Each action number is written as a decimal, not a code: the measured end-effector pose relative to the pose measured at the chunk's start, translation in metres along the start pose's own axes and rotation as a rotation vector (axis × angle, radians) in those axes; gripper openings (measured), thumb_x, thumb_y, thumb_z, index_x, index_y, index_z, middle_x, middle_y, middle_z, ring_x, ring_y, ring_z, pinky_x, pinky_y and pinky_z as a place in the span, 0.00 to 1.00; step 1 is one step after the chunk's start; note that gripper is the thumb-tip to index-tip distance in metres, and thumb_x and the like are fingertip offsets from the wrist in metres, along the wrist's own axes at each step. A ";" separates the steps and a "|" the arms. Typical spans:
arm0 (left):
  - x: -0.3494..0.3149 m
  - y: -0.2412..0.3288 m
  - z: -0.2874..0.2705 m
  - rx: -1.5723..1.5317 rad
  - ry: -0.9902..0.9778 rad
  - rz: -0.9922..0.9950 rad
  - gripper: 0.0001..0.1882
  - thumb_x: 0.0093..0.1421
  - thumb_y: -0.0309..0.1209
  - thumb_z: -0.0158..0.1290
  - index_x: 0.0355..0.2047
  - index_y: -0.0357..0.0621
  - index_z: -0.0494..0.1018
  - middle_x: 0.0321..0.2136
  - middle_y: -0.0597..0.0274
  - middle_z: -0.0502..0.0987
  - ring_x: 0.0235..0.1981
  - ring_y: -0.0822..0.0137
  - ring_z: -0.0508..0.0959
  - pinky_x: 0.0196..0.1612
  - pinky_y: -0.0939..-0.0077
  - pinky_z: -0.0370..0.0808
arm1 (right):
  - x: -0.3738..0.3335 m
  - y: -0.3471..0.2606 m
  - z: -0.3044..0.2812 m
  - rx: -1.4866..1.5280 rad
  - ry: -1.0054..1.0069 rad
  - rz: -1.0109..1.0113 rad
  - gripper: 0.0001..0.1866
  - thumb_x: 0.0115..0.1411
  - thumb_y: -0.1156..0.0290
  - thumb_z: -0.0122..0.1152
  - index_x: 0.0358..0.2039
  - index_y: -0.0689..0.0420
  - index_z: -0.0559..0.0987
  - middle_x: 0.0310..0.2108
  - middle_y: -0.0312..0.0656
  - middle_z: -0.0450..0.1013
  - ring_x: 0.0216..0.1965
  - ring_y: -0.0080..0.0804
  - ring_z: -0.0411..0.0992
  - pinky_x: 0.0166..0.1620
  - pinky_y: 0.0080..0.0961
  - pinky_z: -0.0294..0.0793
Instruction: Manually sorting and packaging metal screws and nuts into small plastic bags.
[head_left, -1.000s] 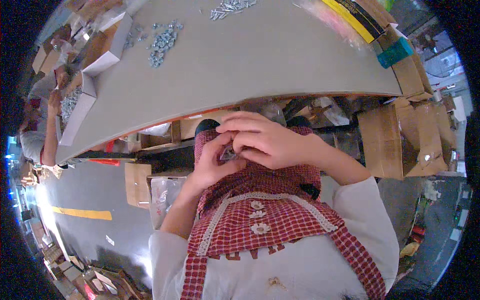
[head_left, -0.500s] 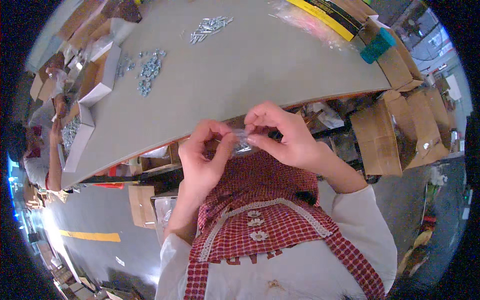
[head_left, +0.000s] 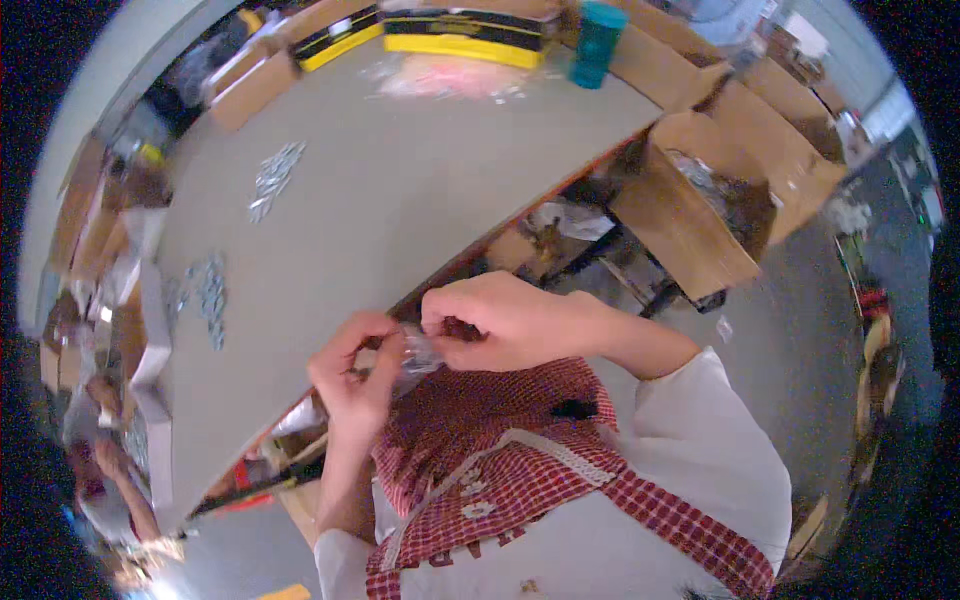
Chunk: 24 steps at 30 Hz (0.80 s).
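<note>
A small clear plastic bag (head_left: 420, 355) is pinched between my two hands, just off the table's front edge and above my red checked apron. My left hand (head_left: 350, 375) grips one side of it with thumb and fingertips. On the other side, my right hand (head_left: 500, 320) has its fingers closed on the bag. Something shiny shows inside the bag, too blurred to name. Beyond my hands, a heap of silvery screws (head_left: 275, 180) lies on the grey table (head_left: 370, 200). Nearer on the left is a scatter of metal nuts or washers (head_left: 213, 298).
Black-and-yellow boxes (head_left: 463, 40) line the far edge, with pink and clear plastic bags (head_left: 450, 78) before them. A teal cup (head_left: 598, 45) stands at the far right. An open cardboard box (head_left: 680, 225) sits beside the table. Another person's arm (head_left: 125, 485) reaches in at left.
My view has swung to the right, so the table and its heaps appear further left and tilted. Both hands still hold the bag, with the right wrist turned more sideways.
</note>
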<state>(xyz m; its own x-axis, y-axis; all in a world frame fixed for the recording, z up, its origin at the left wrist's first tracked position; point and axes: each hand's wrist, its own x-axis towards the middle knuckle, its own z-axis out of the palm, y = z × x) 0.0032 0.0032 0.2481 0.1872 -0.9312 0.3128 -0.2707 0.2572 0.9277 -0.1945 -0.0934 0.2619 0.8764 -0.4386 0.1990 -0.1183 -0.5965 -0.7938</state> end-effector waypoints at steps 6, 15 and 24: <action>0.031 0.006 0.031 -0.008 -0.125 -0.006 0.03 0.55 0.18 0.56 0.30 0.34 0.74 0.28 0.66 0.76 0.31 0.76 0.74 0.37 0.81 0.72 | -0.032 0.011 -0.019 -0.070 0.256 -0.072 0.08 0.56 0.73 0.61 0.35 0.58 0.72 0.29 0.43 0.71 0.27 0.38 0.73 0.29 0.32 0.72; 0.041 0.006 0.072 -0.003 -0.238 0.030 0.03 0.56 0.18 0.57 0.31 0.35 0.75 0.29 0.66 0.76 0.31 0.77 0.74 0.36 0.81 0.73 | -0.064 0.007 -0.036 -0.072 0.290 0.116 0.09 0.56 0.67 0.59 0.34 0.57 0.73 0.30 0.48 0.72 0.33 0.51 0.74 0.35 0.43 0.73; 0.053 0.017 0.093 -0.052 -0.314 0.034 0.02 0.56 0.18 0.55 0.30 0.36 0.74 0.28 0.66 0.76 0.30 0.77 0.75 0.36 0.81 0.73 | -0.074 0.025 -0.033 -0.072 0.461 -0.020 0.10 0.57 0.66 0.60 0.36 0.57 0.73 0.29 0.48 0.72 0.31 0.50 0.74 0.34 0.41 0.73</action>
<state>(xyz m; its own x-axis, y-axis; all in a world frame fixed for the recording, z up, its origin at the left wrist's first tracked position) -0.0792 -0.0654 0.2615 -0.1238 -0.9540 0.2729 -0.2212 0.2947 0.9296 -0.2775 -0.0979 0.2460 0.5820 -0.6697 0.4612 -0.1495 -0.6457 -0.7488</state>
